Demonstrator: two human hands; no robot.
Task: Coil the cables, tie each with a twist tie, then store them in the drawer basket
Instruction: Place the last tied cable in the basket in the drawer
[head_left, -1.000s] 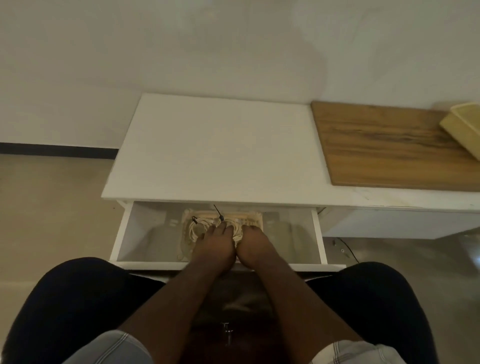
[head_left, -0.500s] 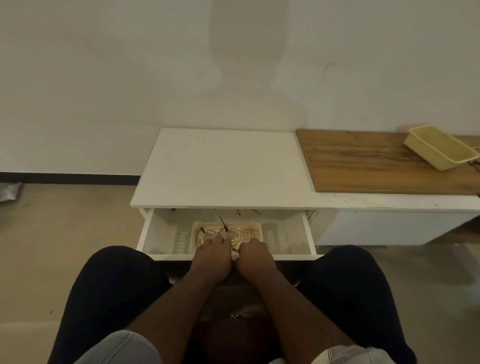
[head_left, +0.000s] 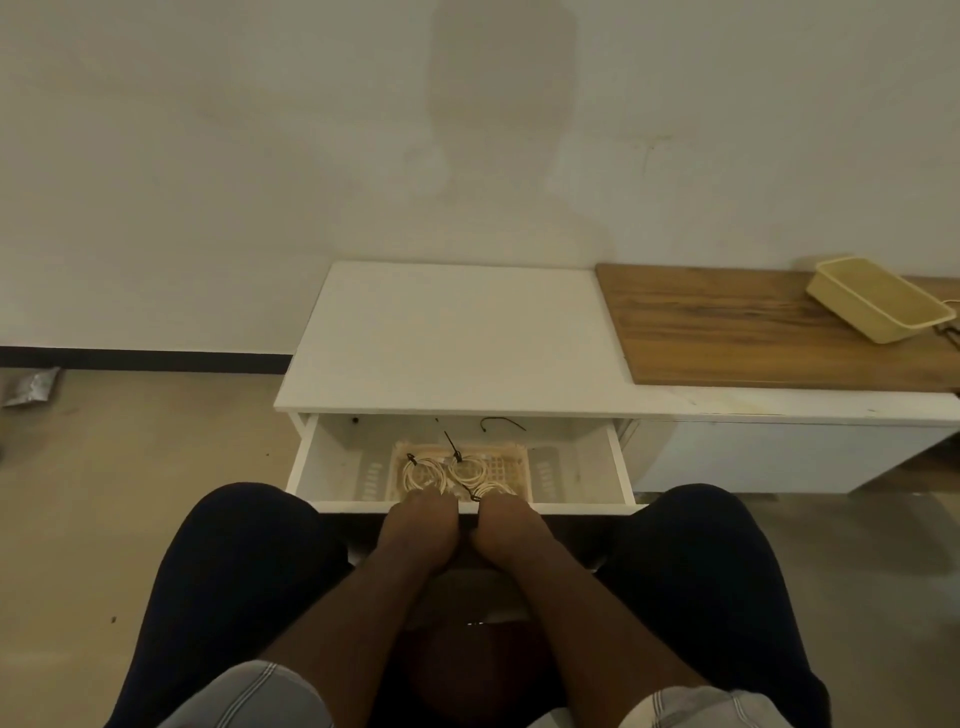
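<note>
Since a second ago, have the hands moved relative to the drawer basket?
Yes. The hands have drawn back toward the person: they covered the coils inside the basket before, and now sit at the drawer's front edge.

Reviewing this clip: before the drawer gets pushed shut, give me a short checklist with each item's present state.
1. Coiled cables inside the basket: ok, three coils lie in it.
2. Each coil tied: two show black ties; the third, nearest the right hand, cannot tell.
3. Loose twist tie on the drawer floor behind the basket: not ok if it should be stowed.
4. Left hand and right hand clear of the drawer front: not ok, both sit at its front edge.
5. Hands empty: cannot tell, fingertips are hidden.
6. Nothing overhanging the drawer sides: ok.
</note>
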